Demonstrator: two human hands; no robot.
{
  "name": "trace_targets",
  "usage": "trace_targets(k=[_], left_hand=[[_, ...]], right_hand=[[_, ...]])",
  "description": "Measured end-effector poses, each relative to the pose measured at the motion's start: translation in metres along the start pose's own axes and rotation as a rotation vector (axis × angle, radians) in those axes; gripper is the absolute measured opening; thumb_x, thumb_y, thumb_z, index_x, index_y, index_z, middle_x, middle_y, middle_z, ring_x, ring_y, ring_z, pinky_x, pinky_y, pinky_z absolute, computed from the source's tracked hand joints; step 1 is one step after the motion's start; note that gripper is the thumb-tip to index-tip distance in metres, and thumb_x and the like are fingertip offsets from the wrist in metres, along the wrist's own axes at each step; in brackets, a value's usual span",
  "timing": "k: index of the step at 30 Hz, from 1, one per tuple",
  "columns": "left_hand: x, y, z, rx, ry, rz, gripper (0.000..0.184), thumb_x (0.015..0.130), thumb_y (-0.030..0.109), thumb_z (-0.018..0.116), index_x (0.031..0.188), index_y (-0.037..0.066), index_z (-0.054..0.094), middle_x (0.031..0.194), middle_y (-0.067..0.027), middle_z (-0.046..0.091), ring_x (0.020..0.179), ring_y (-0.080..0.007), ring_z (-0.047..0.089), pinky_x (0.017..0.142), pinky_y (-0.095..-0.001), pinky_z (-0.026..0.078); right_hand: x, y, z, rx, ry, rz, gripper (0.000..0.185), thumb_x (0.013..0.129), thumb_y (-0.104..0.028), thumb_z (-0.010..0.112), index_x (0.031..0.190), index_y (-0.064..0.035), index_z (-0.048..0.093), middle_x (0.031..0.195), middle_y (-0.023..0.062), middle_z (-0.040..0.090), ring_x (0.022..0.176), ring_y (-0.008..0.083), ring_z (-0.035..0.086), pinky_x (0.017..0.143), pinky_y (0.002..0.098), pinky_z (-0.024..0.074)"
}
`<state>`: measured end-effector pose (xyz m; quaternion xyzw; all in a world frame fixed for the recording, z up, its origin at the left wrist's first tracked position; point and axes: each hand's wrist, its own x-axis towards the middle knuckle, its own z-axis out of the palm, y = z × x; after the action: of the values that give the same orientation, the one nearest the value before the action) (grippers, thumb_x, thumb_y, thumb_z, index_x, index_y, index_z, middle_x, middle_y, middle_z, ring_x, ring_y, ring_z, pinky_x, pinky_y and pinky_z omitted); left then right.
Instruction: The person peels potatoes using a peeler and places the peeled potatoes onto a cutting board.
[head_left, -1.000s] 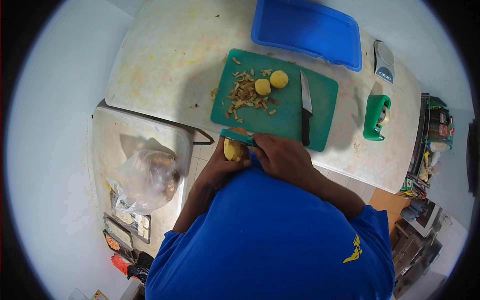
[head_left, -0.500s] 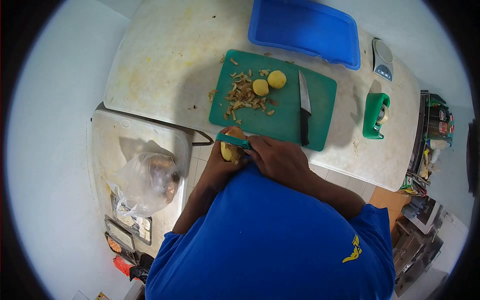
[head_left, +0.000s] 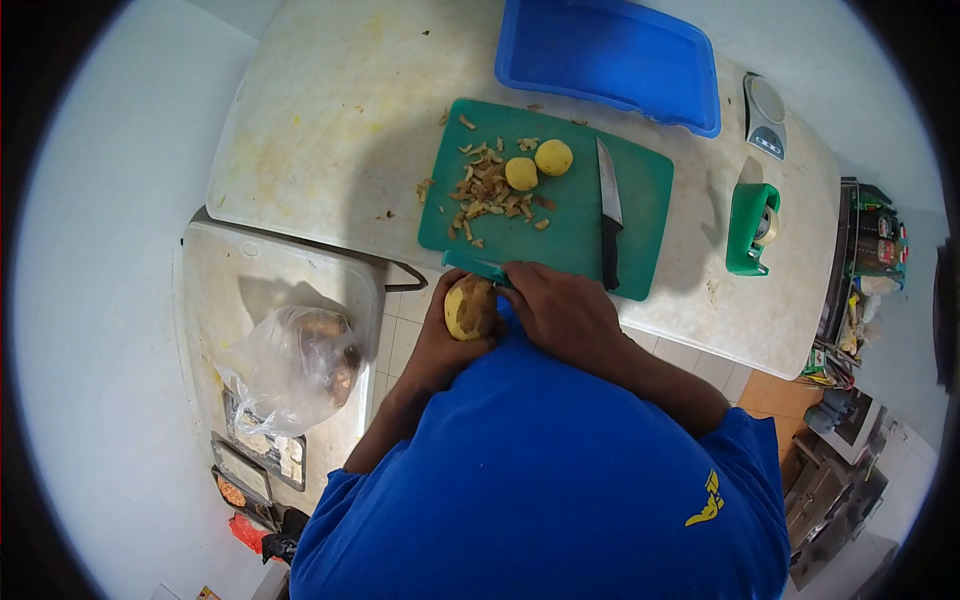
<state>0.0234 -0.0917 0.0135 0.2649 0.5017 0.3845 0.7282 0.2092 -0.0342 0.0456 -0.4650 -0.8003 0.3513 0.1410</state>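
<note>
A partly peeled potato, yellow with brown skin left on its right side, is gripped in my left hand. My right hand is closed around a green peeler, whose head sits just above the potato, at the near edge of the green cutting board. On the board lie two peeled potatoes beside a scattered heap of peelings. A knife with a black handle rests on the board's right part, blade pointing away from me.
At the back stands a blue tray. A kitchen scale and a green tape dispenser are on the right of the table. To the left, a plastic bag with brown contents sits on a lower table, near dark trays.
The peeler has moved off the potato, a little away from me. The potato has been turned, so its brown, unpeeled patch now faces right.
</note>
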Motion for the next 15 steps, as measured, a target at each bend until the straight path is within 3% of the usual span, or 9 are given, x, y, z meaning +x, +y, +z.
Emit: trace_targets(k=[5,8,11,15], left_hand=[[0.005,0.001,0.000,0.002,-0.010,0.032,0.082,0.069,-0.010,0.069,0.139,0.010,0.033,0.113,-0.0088,0.053,0.099,-0.0170,0.060,0.088,-0.0308,0.053],[0.011,0.000,-0.006,-0.059,-0.062,0.056,0.081,0.069,-0.009,0.069,0.139,0.011,0.034,0.114,-0.0091,0.053,0.099,-0.0174,0.060,0.089,-0.0306,0.053],[0.017,0.010,0.001,0.077,-0.006,0.096,0.081,0.069,-0.009,0.069,0.139,0.011,0.034,0.114,-0.0090,0.053,0.098,-0.0176,0.060,0.087,-0.0309,0.053],[0.023,0.013,0.000,-0.031,-0.007,0.100,0.080,0.070,-0.008,0.070,0.139,0.011,0.034,0.114,-0.0087,0.052,0.098,-0.0182,0.060,0.086,-0.0316,0.053]], right_hand=[[0.003,0.004,0.000,0.037,0.062,0.011,0.025,0.096,-0.021,0.055,0.105,0.0011,0.058,0.091,0.0198,0.066,0.077,0.0386,0.065,0.065,0.0441,0.0520],[0.015,0.014,-0.003,0.155,0.089,0.073,0.028,0.095,-0.024,0.059,0.106,0.0015,0.059,0.090,0.0190,0.067,0.077,0.0336,0.066,0.067,0.0389,0.0511],[0.028,0.025,0.008,0.493,0.211,-0.040,0.034,0.089,-0.031,0.068,0.097,0.0014,0.059,0.081,0.0138,0.064,0.070,0.0272,0.064,0.063,0.0390,0.0487],[0.048,0.037,0.011,0.574,0.241,0.024,0.044,0.082,-0.031,0.077,0.107,0.0008,0.061,0.088,0.0095,0.068,0.083,0.0191,0.065,0.075,0.0326,0.0498]])
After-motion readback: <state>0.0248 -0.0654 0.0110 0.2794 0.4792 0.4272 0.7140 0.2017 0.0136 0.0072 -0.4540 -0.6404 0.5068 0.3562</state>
